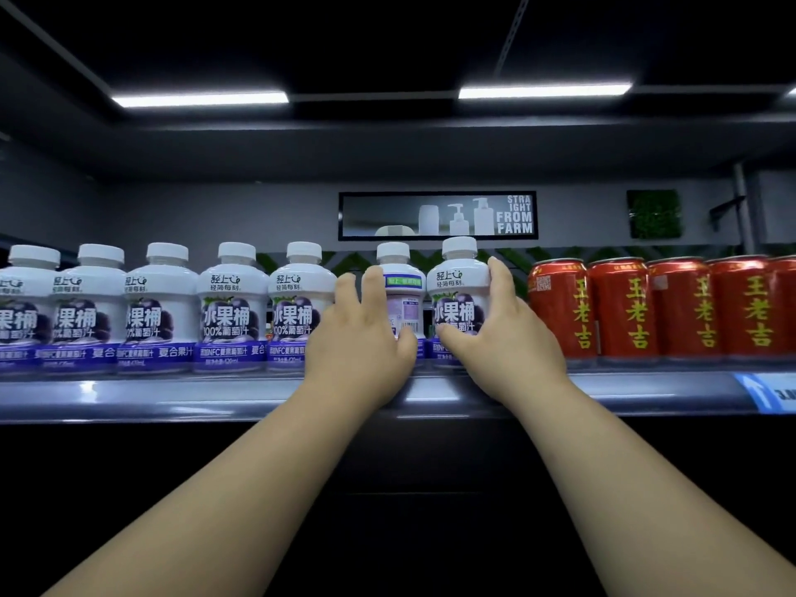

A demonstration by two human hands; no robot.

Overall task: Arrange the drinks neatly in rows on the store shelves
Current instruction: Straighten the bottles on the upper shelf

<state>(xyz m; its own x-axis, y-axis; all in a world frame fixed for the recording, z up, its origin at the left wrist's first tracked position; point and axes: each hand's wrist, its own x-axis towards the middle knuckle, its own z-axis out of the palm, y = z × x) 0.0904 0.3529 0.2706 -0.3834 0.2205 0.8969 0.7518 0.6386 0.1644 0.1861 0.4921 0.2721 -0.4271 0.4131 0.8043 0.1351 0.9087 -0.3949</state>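
Note:
Several white grape juice bottles (230, 308) with purple labels stand in a row along the grey shelf (172, 396). My left hand (362, 338) grips one bottle (402, 295) whose back label with a barcode faces me. Just to its right, my right hand (495, 333) wraps around another juice bottle (456, 290) with its front label facing out. Both bottles stand upright on the shelf, side by side.
Several red herbal tea cans (624, 308) line the shelf to the right of the bottles. A blue arrow tag (762, 392) sits on the shelf edge at right. A framed sign (437, 215) hangs on the back wall. Below the shelf it is dark.

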